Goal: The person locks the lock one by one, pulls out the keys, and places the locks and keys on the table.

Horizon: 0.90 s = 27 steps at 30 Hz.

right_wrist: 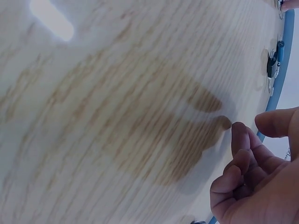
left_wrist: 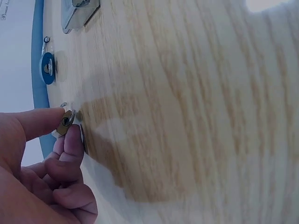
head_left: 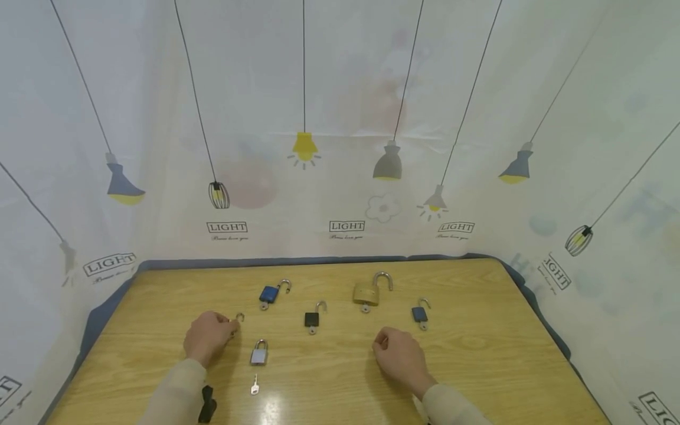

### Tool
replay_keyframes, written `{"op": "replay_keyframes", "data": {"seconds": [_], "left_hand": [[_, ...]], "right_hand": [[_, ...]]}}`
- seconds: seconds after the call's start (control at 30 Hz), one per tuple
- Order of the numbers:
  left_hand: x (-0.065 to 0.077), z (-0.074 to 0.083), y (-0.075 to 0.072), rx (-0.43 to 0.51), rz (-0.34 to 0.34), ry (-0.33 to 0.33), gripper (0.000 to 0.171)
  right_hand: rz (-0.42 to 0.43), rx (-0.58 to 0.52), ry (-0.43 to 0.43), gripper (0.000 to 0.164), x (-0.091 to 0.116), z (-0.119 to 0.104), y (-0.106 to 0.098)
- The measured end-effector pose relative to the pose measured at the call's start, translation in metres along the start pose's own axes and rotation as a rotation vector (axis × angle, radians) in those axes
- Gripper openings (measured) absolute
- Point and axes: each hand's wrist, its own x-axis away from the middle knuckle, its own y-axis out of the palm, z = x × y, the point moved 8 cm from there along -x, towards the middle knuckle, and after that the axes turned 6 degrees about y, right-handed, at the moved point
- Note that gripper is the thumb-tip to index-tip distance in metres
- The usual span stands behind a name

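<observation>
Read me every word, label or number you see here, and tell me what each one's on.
"LIGHT": boxed, repeated across the white printed wall sheet, some copies cut off.
Script under those boxes: too small and blurred to read surely.
Faint letter-like marks, right side of the sheet: too blurred.
Padlocks, loose key: no readable lettering.

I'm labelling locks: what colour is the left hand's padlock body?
The padlock body is dull gold, clearest in the left wrist view.

Two pale cream sleeves (head_left: 177, 392), seemingly of plain cloth
</observation>
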Motion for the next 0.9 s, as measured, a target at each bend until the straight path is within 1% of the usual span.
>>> {"op": "replay_keyframes", "data": {"seconds": [0.1, 0.2, 0.33, 0.5, 0.7, 0.77, 0.9], "left_hand": [[0.001, 0.0, -0.002, 0.012, 0.007, 0.014, 0.039], [0.001, 0.005, -0.005, 0.034, 0.015, 0.048, 0.046], [0.004, 0.017, -0.008, 0.077, -0.004, 0.09, 0.05], [0.007, 0.034, -0.009, 0.146, -0.024, 0.136, 0.047], [0.014, 0.055, 0.001, 0.262, -0.061, 0.187, 0.038], [0.017, 0.062, 0.006, 0.29, -0.072, 0.203, 0.036], [0.024, 0.078, 0.019, 0.387, -0.108, 0.226, 0.029]], "right_hand": [[-0.003, -0.004, -0.006, 0.006, 0.0, -0.001, 0.0], [0.002, 0.0, -0.019, 0.007, 0.0, -0.001, 0.0], [0.01, 0.002, -0.033, 0.006, 0.0, -0.002, 0.0], [0.01, -0.001, -0.039, 0.007, -0.001, -0.004, 0.0], [-0.001, -0.013, -0.039, 0.007, -0.001, -0.007, 0.001], [-0.002, -0.02, -0.045, 0.007, -0.001, -0.008, 0.0], [0.005, -0.025, -0.056, 0.007, 0.0, -0.012, -0.002]]}}
